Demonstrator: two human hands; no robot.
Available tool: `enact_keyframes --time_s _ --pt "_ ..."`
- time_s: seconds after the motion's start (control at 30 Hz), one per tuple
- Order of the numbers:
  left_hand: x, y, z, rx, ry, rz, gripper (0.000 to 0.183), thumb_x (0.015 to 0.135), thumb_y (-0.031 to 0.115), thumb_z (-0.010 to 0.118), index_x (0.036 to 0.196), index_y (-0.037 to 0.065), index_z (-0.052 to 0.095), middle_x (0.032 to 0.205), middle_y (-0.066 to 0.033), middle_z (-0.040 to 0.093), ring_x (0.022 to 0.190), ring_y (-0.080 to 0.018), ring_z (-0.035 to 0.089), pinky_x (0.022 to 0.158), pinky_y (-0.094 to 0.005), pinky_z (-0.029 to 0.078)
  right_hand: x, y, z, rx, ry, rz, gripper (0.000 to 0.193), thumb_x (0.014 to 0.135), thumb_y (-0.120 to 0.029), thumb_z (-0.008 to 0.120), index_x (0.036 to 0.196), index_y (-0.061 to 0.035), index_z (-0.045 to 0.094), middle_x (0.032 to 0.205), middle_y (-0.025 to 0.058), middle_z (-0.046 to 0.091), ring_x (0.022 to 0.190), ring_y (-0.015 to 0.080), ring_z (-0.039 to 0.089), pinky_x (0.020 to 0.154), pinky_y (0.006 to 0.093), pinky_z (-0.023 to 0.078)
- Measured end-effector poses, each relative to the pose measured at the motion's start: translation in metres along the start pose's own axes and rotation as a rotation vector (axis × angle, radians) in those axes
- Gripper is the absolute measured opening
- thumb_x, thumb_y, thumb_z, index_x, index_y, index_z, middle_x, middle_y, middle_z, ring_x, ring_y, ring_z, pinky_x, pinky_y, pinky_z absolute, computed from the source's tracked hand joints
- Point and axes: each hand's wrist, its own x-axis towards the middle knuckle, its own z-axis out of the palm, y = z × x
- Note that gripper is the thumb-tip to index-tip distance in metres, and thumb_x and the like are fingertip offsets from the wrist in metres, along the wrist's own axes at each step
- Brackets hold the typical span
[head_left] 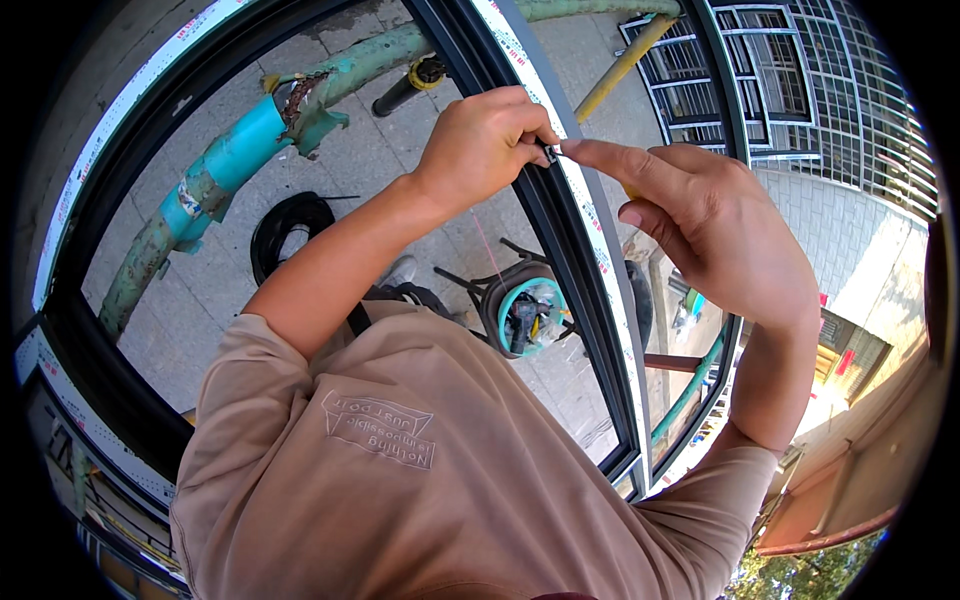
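My left hand (487, 147) is closed in a pinch at the black frame bar (575, 270), over a small black fitting (550, 154). The fitting sits at the bar's edge under the fingertips; its exact kind is too small to tell. From the right, my right hand (705, 215) meets it, index finger stretched out with its tip beside the fitting. My right thumb is bent below, and the other fingers curl out of sight. A bit of yellow shows between index finger and thumb; what it belongs to is hidden. White printed film (605, 260) covers the bar's right face.
Below the frame stands a stool holding a turquoise bucket (508, 338) with a dark power tool (523, 318) inside. A peeling green pipe (235, 150) crosses behind on the left, near a black coil (275, 235). Metal window grilles (760, 75) stand at the far right.
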Motion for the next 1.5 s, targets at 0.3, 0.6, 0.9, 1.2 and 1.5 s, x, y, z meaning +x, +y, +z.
enact_keyframes --time_s 0.3,0.6,0.9,1.2,1.5 --pt "0.001 0.003 -0.002 -0.016 -0.013 -0.017 0.022 0.076 -0.003 0.088 0.094 0.003 0.077 0.084 -0.0074 0.067 0.073 -0.0225 0.068 0.067 -0.0368 0.055 0.005 0.003 -0.017 -0.149 -0.096 -0.077 0.076 0.082 -0.001 0.086 0.153 -0.0172 0.066 0.084 0.0088 0.07 0.078 0.0265 0.071 0.072 0.0435 0.056" --pt "0.002 0.002 0.0 -0.019 -0.012 -0.006 0.023 0.075 -0.006 0.088 0.094 0.001 0.077 0.082 -0.008 0.066 0.072 -0.0203 0.066 0.066 -0.0353 0.054 0.006 0.009 -0.02 -0.169 -0.09 -0.105 0.067 0.084 0.001 0.084 0.147 -0.0168 0.072 0.083 0.0067 0.069 0.076 0.0232 0.07 0.068 0.0404 0.056" --pt "0.0 0.002 -0.001 -0.031 -0.008 -0.007 0.021 0.078 -0.006 0.087 0.096 0.001 0.077 0.085 -0.0088 0.068 0.073 -0.0209 0.068 0.067 -0.0354 0.054 0.006 0.003 0.002 -0.354 0.165 -0.078 0.033 0.091 -0.023 0.086 0.12 -0.0117 0.078 0.075 0.0039 0.069 0.069 0.0216 0.069 0.063 0.0386 0.054" --pt "-0.006 0.007 -0.004 0.033 -0.029 -0.077 0.032 0.08 -0.003 0.085 0.11 0.007 0.08 0.085 -0.0058 0.065 0.075 -0.0179 0.064 0.066 -0.0324 0.051 0.006 -0.011 0.029 -0.382 0.331 0.153 0.043 0.098 -0.049 0.08 0.092 -0.0071 0.071 0.069 0.0083 0.064 0.067 0.0305 0.068 0.061 0.0437 0.053" --pt "-0.069 -0.018 -0.017 -0.119 0.193 -0.509 0.046 0.092 -0.001 0.082 0.136 0.009 0.073 0.091 0.0051 0.053 0.084 -0.0052 0.05 0.075 -0.023 0.046 0.003 -0.005 0.035 -0.25 0.387 0.138 0.04 0.1 -0.044 0.08 0.098 -0.0039 0.074 0.078 0.0102 0.07 0.07 0.0323 0.07 0.064 0.0436 0.053"
